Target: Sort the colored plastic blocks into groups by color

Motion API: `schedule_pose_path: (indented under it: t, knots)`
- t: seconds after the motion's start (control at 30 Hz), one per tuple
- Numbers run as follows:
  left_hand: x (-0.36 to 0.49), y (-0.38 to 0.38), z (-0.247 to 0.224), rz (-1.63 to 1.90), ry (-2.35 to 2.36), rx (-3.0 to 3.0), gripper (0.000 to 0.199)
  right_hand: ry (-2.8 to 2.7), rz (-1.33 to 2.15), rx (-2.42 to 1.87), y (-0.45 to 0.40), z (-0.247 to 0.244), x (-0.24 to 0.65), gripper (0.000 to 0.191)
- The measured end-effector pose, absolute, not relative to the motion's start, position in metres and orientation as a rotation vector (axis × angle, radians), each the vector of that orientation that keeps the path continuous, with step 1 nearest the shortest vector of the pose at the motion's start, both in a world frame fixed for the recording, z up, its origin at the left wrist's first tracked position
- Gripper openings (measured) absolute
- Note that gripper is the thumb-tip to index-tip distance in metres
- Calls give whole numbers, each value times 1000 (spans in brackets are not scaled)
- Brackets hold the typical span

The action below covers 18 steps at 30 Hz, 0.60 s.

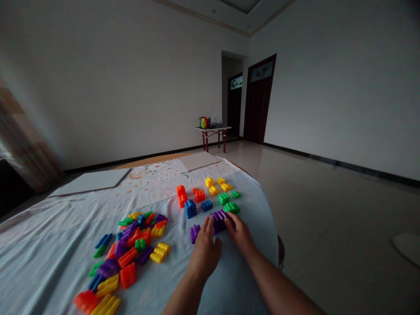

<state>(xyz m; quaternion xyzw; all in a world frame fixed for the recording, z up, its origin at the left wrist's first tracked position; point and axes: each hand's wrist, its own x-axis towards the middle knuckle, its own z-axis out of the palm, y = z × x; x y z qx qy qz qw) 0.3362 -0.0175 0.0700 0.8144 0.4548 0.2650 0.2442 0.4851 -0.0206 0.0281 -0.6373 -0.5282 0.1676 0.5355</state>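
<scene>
Several purple plastic building blocks [219, 222] stand in a group between my two hands on the cloth-covered table. My left hand [207, 247] presses its fingertips against the left end of this group, thumb held apart. At the right end, the fingers of my right hand [241, 232] curl round the edge of the blocks. One purple block [194, 233] lies just left of my left fingers. Behind my right fingertips are green blocks [232, 208]. Blue blocks [190, 208] stand farther back on the left. The lower faces of the held blocks are partly hidden by my hands.
A mixed heap of coloured blocks [131, 245] spreads over the left of the tablecloth [157, 288]. Orange blocks [181, 196] and yellow blocks [214, 190] stand in groups behind. Pale boards [92, 181] lie toward the far edge. The table's rounded edge drops off on the right.
</scene>
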Motion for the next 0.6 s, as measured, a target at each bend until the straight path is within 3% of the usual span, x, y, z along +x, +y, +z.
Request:
schedule_pose_path:
  t: [0.6]
  knots:
    - [343, -25, 75, 627, 1363, 2379, 58, -1291, 381, -1516, -23, 32, 484, 46]
